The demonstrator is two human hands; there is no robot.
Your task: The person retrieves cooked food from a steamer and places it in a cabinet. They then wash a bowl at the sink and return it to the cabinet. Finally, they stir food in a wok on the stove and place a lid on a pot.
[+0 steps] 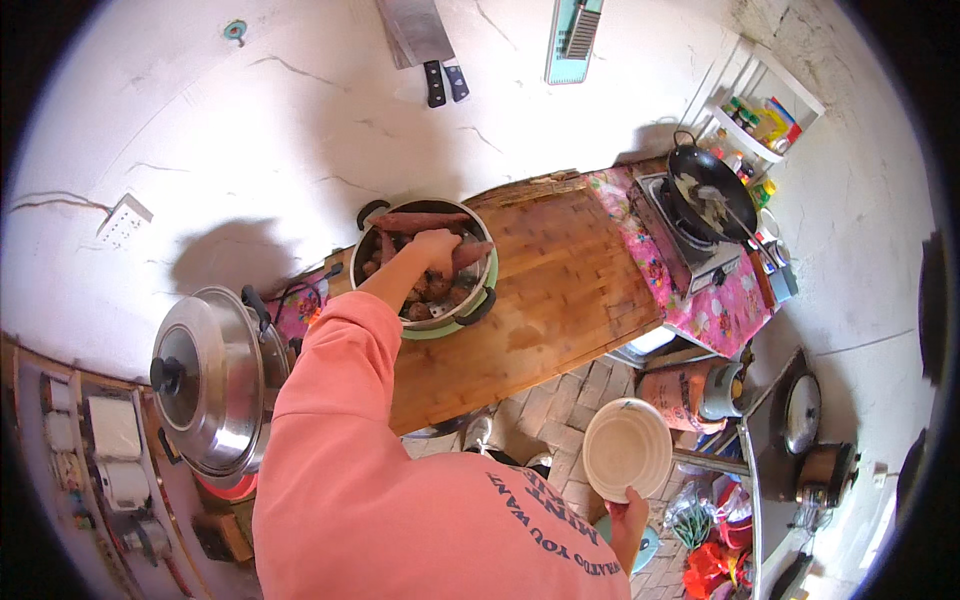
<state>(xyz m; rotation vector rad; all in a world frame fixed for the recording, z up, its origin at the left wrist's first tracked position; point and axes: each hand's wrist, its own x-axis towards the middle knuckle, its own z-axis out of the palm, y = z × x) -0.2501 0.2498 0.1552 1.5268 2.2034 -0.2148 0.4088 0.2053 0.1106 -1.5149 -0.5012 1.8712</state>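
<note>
A steamer pot [484, 296] with black side handles stands at the wooden board's far left end. Inside it lie a long reddish sweet potato [418, 221] and several round brown root vegetables [418, 311]. My left hand [437, 253] reaches into the pot, its fingers closed around another sweet potato [471, 256] whose end points right, over the pot's rim; the fingertips are partly hidden. Low on the right, my right hand [628, 514] grips the near edge of an empty beige bowl [627, 448], tilted with its inside facing the camera, above the brick floor and off the board.
The wooden board [555, 277] runs right to a gas stove [690, 262] bearing a black wok [709, 191] and utensil. A large lidded steel pot [217, 382] stands left. Cleavers [424, 37] and a grater [574, 41] hang on the wall. Bags [709, 562] lie lower right.
</note>
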